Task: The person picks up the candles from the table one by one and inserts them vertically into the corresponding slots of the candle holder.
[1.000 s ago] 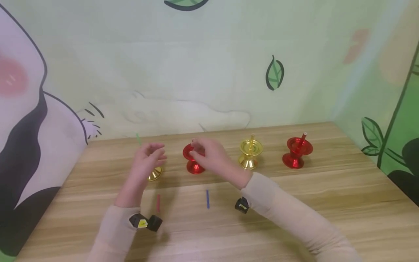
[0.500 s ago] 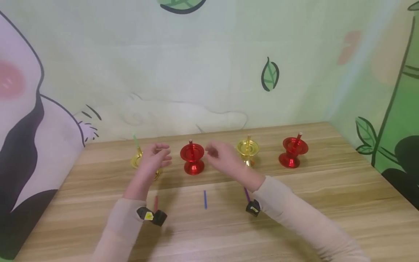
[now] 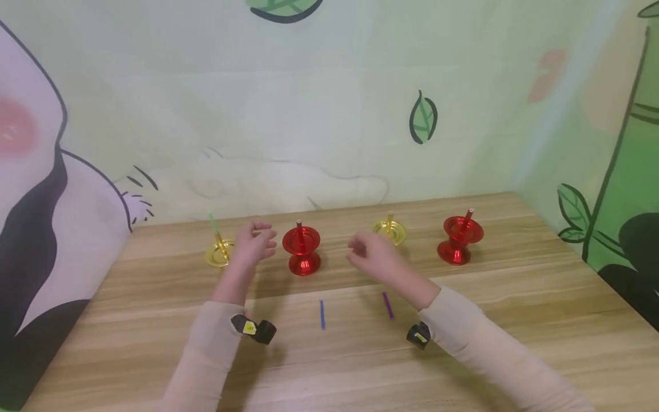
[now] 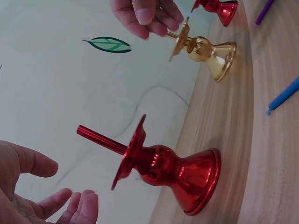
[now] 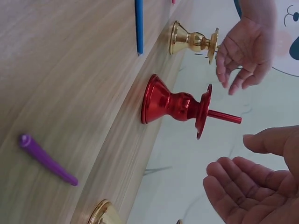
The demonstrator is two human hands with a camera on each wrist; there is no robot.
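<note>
My left hand [image 3: 250, 247] hovers empty, fingers loosely bent, between the left gold candle holder [image 3: 216, 257] and a red candle holder [image 3: 304, 264]. A thin green candle [image 3: 212, 221] stands in that gold holder's tube. My right hand [image 3: 380, 254] is also empty, its fingers loosely curved, and covers the lower part of the second gold candle holder [image 3: 396, 233]. In the right wrist view, the red holder [image 5: 161, 100] rises with a bare tube between both hands. A blue candle [image 3: 322, 315] and a purple candle [image 3: 388, 306] lie on the table in front.
Another red candle holder [image 3: 455, 252] stands at the right end of the row. The wooden table [image 3: 329, 372] meets a wall cloth [image 3: 309, 114] printed with leaves and a cartoon animal. Black cameras [image 3: 265, 332] sit on both wrists.
Both hands have moved right, the right one away from the middle red holder. The purple candle has come into view, while the pink candle is now hidden behind the left wrist in the head view.
</note>
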